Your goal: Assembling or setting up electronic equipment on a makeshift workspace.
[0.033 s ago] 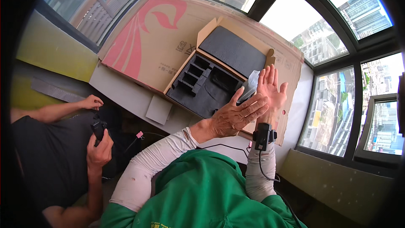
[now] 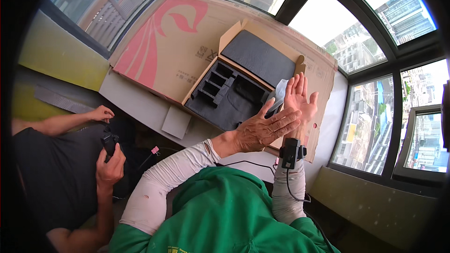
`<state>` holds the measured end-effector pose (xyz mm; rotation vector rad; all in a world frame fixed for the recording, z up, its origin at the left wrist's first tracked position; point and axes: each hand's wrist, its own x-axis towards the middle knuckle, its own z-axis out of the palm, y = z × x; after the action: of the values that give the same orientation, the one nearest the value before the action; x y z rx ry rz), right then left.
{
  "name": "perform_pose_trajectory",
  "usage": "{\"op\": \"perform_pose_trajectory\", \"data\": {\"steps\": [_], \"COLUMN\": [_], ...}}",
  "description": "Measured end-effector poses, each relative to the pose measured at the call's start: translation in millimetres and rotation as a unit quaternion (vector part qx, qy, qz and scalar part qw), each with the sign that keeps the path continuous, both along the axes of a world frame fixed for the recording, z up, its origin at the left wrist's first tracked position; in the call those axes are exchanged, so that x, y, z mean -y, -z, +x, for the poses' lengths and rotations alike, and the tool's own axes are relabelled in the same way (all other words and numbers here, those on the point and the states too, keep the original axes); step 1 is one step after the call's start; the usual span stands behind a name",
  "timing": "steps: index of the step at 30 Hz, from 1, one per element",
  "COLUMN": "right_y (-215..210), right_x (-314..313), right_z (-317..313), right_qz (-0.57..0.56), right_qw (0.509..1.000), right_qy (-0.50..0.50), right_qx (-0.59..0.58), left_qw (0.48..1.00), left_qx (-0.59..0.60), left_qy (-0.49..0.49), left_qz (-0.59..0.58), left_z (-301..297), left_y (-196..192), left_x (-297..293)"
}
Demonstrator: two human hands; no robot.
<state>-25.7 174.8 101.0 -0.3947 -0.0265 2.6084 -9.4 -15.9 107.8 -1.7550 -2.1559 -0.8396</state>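
Both hands are empty, neither grip closed on anything. The person's right hand (image 2: 301,105) is raised palm up with its fingers straight; the left hand (image 2: 266,131) slants across the heel of that palm, fingers extended and thumb up, though whether the two touch I cannot tell. Strapped around the right wrist, just below the left hand's fingers, is a small black device (image 2: 290,153), blocky, with a black cable (image 2: 288,178) hanging from its lower end.

Just beyond the hands stands an open brown cardboard box (image 2: 230,33), lined with dark grey foam (image 2: 229,110) cut into hollows; a flat dark pad (image 2: 258,56) covers the inside of its lid. A clear plastic bag (image 2: 280,90) shows at its near right corner, partly hidden by the hands.

Since the earlier frame the left hand has shifted very slightly rightward and the device slightly leftward; the box has stayed put.

Counted: one device, one box, one bag, one large flat carton (image 2: 183,58) under the box on a pale surface (image 2: 126,93). To the left, a co-worker's two hands show, one holding one black object (image 2: 110,144).
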Motion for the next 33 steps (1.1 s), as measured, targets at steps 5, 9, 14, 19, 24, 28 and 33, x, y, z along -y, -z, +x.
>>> {"op": "perform_pose_trajectory", "data": {"steps": [5, 9, 14, 19, 24, 28, 33], "right_y": [-16, -11, -6, 0, -1, -6, 11], "right_x": [19, 22, 16, 16, 19, 18, -1], "right_z": [-4, -8, -2, -3, -7, -8, 0], "right_qz": [-0.077, -0.082, -0.101, -0.105, -0.094, -0.111, -0.158], "right_qw": [0.997, 0.996, 0.995, 0.994, 0.995, 0.993, 0.986], "right_qy": [-0.016, -0.026, 0.003, -0.016, -0.035, -0.026, -0.030], "right_qx": [-0.022, -0.034, 0.010, -0.006, -0.023, -0.021, -0.043], "left_qw": [0.992, 0.984, 0.975, 0.965, 0.957, 0.954, 0.950], "left_qx": [-0.009, -0.050, -0.051, -0.050, -0.074, -0.069, -0.035], "left_qy": [0.106, 0.145, 0.194, 0.225, 0.245, 0.250, 0.277], "left_qz": [0.067, 0.089, 0.099, 0.124, 0.138, 0.149, 0.142], "left_z": [3, -6, -16, -24, -27, -30, -28], "left_y": [1, -1, -1, 1, 2, 1, 6], "left_x": [-24, -24, -28, -25, -24, -25, -35]}}
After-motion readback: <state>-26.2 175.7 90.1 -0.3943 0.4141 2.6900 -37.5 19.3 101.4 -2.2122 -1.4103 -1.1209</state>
